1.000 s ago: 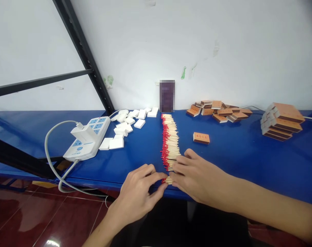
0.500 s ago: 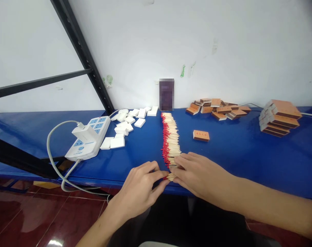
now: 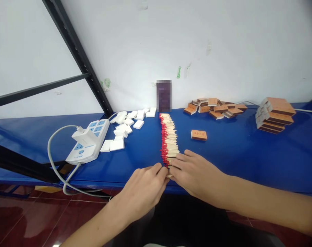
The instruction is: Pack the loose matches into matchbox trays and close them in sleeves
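A long row of red-tipped matches (image 3: pixel 168 137) runs from the wall toward me across the blue table (image 3: pixel 235 154). Both hands meet at its near end by the table's front edge. My left hand (image 3: pixel 145 190) has its fingers together, pressed against the red-tip side of the nearest matches. My right hand (image 3: pixel 194 175) lies over the wooden ends, fingers curled onto the same small bundle. The matches under the fingers are mostly hidden.
A single orange matchbox (image 3: pixel 199 134) lies right of the row. More orange boxes (image 3: pixel 215 108) sit by the wall, and a stack (image 3: pixel 274 118) at far right. White inner trays (image 3: pixel 125 125) and a power strip (image 3: pixel 89 140) with cable lie left. Black shelf struts (image 3: pixel 76 55) cross the left.
Both hands have closed in on the row's near end; the left fingers moved right against the red tips, hiding the bundle. The camera shifted slightly.
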Motion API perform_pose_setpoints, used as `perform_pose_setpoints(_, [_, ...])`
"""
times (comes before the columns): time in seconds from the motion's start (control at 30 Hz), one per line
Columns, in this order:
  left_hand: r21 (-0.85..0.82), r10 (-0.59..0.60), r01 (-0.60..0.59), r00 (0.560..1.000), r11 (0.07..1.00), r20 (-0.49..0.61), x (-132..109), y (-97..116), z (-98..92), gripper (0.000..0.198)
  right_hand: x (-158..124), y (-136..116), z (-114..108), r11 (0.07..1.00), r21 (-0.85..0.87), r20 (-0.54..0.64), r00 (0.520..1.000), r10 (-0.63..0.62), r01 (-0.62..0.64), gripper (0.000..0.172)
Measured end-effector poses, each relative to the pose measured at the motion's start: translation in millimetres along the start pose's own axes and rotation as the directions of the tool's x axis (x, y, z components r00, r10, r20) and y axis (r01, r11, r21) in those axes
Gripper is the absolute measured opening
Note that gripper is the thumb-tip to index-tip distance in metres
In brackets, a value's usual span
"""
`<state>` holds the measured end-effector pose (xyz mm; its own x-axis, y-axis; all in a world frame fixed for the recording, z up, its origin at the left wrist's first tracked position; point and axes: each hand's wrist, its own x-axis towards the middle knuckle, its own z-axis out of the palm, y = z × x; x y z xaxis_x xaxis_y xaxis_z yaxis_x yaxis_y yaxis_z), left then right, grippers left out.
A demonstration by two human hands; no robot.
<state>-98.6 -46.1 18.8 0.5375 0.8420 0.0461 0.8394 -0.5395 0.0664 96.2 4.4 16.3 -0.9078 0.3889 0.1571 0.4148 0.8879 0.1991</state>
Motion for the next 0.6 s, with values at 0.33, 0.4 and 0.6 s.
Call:
perform_pose_setpoints(0.33, [0.175, 0.007, -0.029, 0.992, 0.984, 0.126, -2.8, -1.5, -3.0, 0.009, 3.1, -4.5, -0.6, 0.999, -0.045, -0.002, 1.000, -0.005, 0.005, 0.011])
perform_pose_setpoints(0.4, [0.184, 0.016, -0.040, 0.991, 0.982, 0.130, -3.8, -2.1, -0.7, 0.010, 3.1, -6.5, -2.4, 0.999, -0.043, -0.017, 1.000, 0.012, -0.013, 0.010])
perform_pose_setpoints(0.6, [0.131, -0.069, 0.049, 0.987, 0.990, 0.145, 2.1, -1.5, -6.7, 0.013, 6.0, -8.2, -8.7, 0.998, -0.063, -0.001, 1.000, 0.020, -0.020, 0.011])
